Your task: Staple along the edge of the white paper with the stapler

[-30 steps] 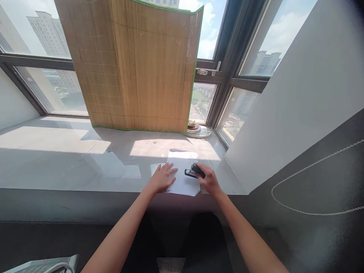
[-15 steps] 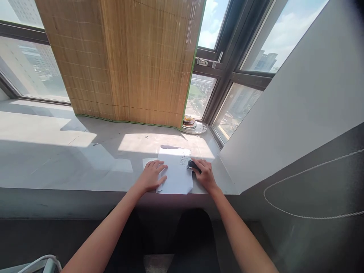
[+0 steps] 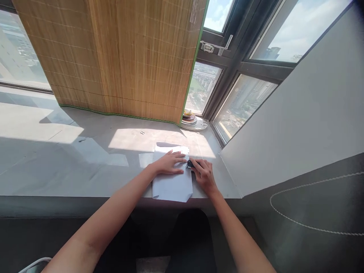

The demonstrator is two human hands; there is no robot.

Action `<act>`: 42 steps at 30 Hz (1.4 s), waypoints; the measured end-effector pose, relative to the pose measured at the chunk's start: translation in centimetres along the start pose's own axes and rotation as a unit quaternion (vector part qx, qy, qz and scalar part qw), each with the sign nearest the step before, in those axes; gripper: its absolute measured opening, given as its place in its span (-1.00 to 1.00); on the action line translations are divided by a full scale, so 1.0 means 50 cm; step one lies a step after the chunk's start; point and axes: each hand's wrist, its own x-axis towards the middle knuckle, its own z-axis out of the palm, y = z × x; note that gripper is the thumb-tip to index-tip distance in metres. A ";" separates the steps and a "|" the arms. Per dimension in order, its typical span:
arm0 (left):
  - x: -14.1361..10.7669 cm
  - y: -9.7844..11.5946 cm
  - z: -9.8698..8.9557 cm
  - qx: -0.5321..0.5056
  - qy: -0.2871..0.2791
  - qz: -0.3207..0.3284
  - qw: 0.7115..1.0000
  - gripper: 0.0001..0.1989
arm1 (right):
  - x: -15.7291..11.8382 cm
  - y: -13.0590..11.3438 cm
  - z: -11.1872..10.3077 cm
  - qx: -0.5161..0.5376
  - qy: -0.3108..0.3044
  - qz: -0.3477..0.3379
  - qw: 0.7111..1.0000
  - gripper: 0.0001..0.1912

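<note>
White sheets of paper (image 3: 170, 187) lie on the window sill, reaching its front edge, with small dark marks near their upper right. Flat across the paper rests my left hand (image 3: 170, 163), fingers stretched toward the right edge. My right hand (image 3: 205, 175) is wrapped round a small black stapler (image 3: 191, 164), whose nose sits at the paper's right edge. The hand covers most of the stapler's body. Whether its jaws are pressed together cannot be made out.
Behind the paper hangs a bamboo blind (image 3: 136, 64) with a green edge. Stacked plates (image 3: 193, 122) stand in the window corner. Small staple strips (image 3: 142, 132) lie on the sill (image 3: 71, 170). A white wall (image 3: 298, 113) rises at the right, with a looped cord (image 3: 298, 225) below.
My left hand has slid right and up across the paper, close to the stapler. My right hand stays at the paper's right edge with the stapler. The view has shifted slightly.
</note>
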 end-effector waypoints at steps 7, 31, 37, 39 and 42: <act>-0.013 0.008 0.021 0.025 0.028 -0.008 0.999 -0.42 | 0.003 0.003 0.002 -0.026 0.001 0.010 1.000 -0.48; 0.002 0.020 0.028 0.016 0.025 -0.008 1.000 -0.44 | 0.008 0.004 0.008 -0.040 -0.006 0.016 0.999 -0.47; 0.001 0.019 0.031 0.013 0.040 0.001 0.999 -0.48 | 0.008 0.005 0.009 -0.047 -0.002 0.007 0.999 -0.45; 0.001 0.019 0.032 0.012 0.041 0.001 0.999 -0.49 | 0.008 0.005 0.010 -0.050 -0.002 0.005 0.999 -0.44; 0.001 0.019 0.032 0.012 0.036 0.000 0.999 -0.50 | 0.008 0.004 0.010 -0.056 -0.006 0.002 0.998 -0.44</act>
